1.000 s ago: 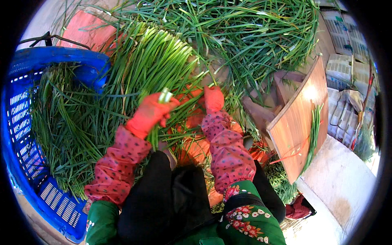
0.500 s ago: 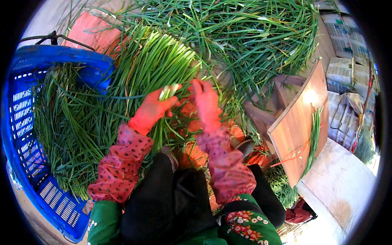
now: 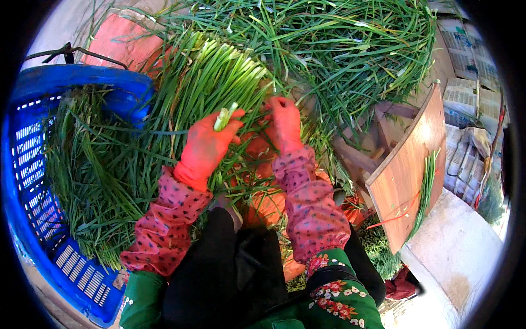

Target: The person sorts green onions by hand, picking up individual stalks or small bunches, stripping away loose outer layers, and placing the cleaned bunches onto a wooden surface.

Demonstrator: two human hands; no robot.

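My left hand (image 3: 211, 143), in an orange-red glove, is closed around a small bunch of chives (image 3: 224, 117). The pale cut ends stick up past my thumb, and the green leaves hang below. Close by on the right, my gloved right hand (image 3: 285, 122) has its fingers curled together at the tips. Whether a stalk is pinched in them is too small to make out. A thick row of chives (image 3: 219, 68), pale ends to the upper right, lies just beyond my left hand. More chives (image 3: 104, 181) fill a blue plastic basket (image 3: 33, 241) on the left.
A big loose heap of chives (image 3: 339, 49) spreads across the far side. At right stands a wooden stool-like piece with a tilted brown board (image 3: 405, 175), a thin bundle of chives (image 3: 424, 192) lying on it. A white slab (image 3: 455, 241) lies beyond.
My right hand has shifted slightly right and down, its fingers still curled. My left hand has turned a little, the bunch's pale ends now standing clearer above it.
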